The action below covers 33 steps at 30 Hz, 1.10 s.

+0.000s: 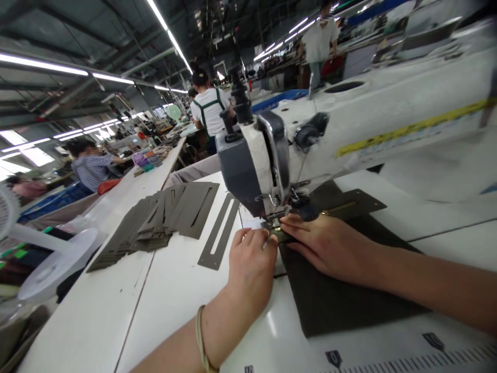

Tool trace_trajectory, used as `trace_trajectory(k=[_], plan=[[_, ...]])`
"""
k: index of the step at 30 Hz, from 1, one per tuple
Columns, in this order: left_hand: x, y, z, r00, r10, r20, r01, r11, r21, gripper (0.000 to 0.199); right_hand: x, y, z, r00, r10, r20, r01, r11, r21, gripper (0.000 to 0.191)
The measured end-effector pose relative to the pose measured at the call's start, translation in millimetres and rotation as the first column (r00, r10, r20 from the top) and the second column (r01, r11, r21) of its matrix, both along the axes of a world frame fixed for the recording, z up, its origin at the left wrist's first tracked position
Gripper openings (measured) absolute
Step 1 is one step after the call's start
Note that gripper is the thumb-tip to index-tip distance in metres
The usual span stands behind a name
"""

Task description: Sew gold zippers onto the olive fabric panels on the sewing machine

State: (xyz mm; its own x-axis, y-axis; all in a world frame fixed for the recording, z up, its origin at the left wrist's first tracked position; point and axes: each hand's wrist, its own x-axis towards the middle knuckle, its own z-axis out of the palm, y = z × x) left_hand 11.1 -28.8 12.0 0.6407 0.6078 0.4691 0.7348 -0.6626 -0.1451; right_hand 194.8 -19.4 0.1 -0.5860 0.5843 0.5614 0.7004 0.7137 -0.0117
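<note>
A printed ruler scale point(446, 357) ran along the near edge of the white table point(116, 311). The left hand point(252, 264), with a band point(201, 336) at its wrist, lay with fingers curled and tips pinched on the near edge of the dark fabric panel point(330, 300), close to the needle area; this grip appeared to steady the edge where it entered the machine. The right hand point(326, 243) rested flat on the panel, fingers extended and together, grasping nothing; the flat pressure appeared to keep the cloth smooth and aligned.

The panel was dark olive-grey, matte, and lay flat on the table, its far end under the presser foot point(277, 217) of the sewing machine point(349, 124). A slotted strip point(219, 233) of similar material lay just to the left, apart from the panel. Farther left, a fanned stack of slotted pieces point(155, 217) lay on the table, within reach. Beyond, other people point(209, 109) worked at long benches under strip lights point(171, 36).
</note>
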Motion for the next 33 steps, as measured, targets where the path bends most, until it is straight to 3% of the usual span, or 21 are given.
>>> trace_trajectory(k=[12,25,33], plan=[[5,1,-0.1,1.0,0.002,-0.02,-0.001,1.0,0.029,0.014,-3,-1,3.1,1.0,0.008,0.01,-0.008,1.0,0.027,0.026],[0,16,-4.5,0.999,-0.029,0.021,0.029,0.999,-0.023,0.01,-4,7,2.2,0.998,-0.042,0.038,0.04,0.998,0.051,0.025],[0,17,-7.7,0.999,-0.026,0.035,0.026,1.0,-0.009,0.011,-5,6,2.9,0.999,-0.037,0.033,0.037,0.999,0.003,0.026]])
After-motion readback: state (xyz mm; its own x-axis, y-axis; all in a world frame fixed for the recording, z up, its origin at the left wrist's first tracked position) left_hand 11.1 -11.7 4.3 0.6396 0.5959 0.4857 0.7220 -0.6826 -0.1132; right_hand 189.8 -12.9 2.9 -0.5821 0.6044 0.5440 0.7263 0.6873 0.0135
